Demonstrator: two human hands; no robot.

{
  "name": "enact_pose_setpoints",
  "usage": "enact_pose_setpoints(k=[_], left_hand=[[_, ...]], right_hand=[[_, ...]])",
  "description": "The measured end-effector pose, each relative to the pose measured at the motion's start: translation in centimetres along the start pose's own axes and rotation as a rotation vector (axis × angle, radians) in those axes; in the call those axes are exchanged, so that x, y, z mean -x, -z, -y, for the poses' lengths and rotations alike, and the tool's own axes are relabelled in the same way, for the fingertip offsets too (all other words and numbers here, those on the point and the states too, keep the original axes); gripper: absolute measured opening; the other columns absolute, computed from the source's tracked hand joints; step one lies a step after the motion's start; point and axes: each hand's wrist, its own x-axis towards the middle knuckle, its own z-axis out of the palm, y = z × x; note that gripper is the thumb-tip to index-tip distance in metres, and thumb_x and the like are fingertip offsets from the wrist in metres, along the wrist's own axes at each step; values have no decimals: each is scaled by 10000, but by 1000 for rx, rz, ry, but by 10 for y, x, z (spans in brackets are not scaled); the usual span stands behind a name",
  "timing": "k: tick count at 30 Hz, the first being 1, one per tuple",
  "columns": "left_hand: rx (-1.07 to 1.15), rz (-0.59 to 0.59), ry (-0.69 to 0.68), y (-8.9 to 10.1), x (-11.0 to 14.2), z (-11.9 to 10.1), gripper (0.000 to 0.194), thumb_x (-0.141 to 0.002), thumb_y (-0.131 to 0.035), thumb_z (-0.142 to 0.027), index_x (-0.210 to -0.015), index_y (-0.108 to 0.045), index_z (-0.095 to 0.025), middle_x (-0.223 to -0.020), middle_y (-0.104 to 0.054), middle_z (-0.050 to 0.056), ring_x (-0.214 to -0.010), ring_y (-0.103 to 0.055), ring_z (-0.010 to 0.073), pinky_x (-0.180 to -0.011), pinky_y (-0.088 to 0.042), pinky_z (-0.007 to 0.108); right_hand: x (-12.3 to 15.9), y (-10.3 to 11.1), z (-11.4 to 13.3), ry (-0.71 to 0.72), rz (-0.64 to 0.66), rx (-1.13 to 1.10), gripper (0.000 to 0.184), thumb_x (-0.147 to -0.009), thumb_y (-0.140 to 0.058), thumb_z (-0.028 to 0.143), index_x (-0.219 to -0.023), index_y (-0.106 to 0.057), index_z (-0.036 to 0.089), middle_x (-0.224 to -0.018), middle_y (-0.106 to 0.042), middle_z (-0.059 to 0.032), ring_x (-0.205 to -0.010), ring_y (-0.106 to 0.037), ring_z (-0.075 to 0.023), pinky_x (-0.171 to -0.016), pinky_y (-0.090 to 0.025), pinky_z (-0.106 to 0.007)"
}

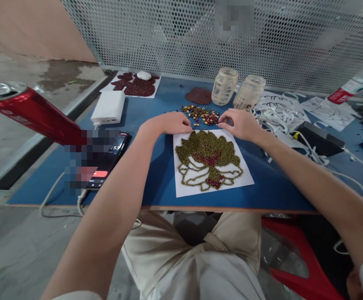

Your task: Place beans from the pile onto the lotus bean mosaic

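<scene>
A white sheet of paper lies before me, bearing a flower picture made of green and dark red beans. Some of its lower petals are only outlined in green beans. My left hand rests at the sheet's top left edge, its fingers curled together; whatever they hold is hidden. Behind the sheet lies a loose pile of mixed beans, yellow, red and green. At the pile's right side my right hand has thumb and forefinger pinched close together. Anything between those fingertips is too small to tell.
Two clear jars stand behind the pile, beside a brown flat piece. Left are a red can, a phone, a white power bank and a dark red bean picture. Paper scraps and cables lie right.
</scene>
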Motion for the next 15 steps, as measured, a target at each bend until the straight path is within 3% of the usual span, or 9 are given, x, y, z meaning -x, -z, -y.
enact_pose_setpoints(k=[4,10,15], left_hand=[[0,8,-3,-2,-3,4,341,-825,-566,-460,-898,-802,-224,-974,-807,66,-852,-665,215,-746,-432,337],[-3,4,-17,-2,-4,7,327,-839,-567,-464,-880,-795,-232,-992,-819,64,-871,-672,220,-752,-429,337],[4,9,-17,0,-1,2,276,-822,-587,-445,-831,-765,-234,-898,-794,66,-813,-643,216,-712,-402,336]], right_hand=[[-8,-9,-2,-9,32,29,190,-995,-696,364,-1093,-794,235,-1124,-809,-107,-1042,-720,-317,-937,-527,-471],[-14,-15,-3,-12,51,23,99,-1002,-674,300,-988,-750,239,-1096,-785,-108,-1032,-692,-304,-951,-517,-461],[-2,1,13,4,-59,-149,88,-1026,-631,274,-1013,-706,229,-1072,-751,-115,-952,-653,-276,-900,-496,-443]])
